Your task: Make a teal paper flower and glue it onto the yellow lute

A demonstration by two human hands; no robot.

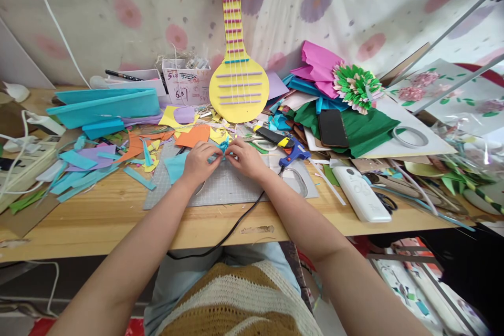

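My left hand (200,161) and my right hand (247,158) meet over a grey cutting mat (226,186) on the wooden table. Both pinch a small folded piece of blue paper (223,147) between their fingertips. A larger light-blue paper scrap (175,166) lies on the mat just left of my left hand. A black cable (236,226) runs from under my right wrist off the table's front edge.
A yellow paper guitar (238,79) leans on the back wall. A blue glue gun (293,154), a yellow-and-black cutter (275,138), a phone (333,127), a white remote (361,193), scissors (388,202), a tape ring (409,137), and turquoise foam boards (104,105) surround the mat among paper scraps.
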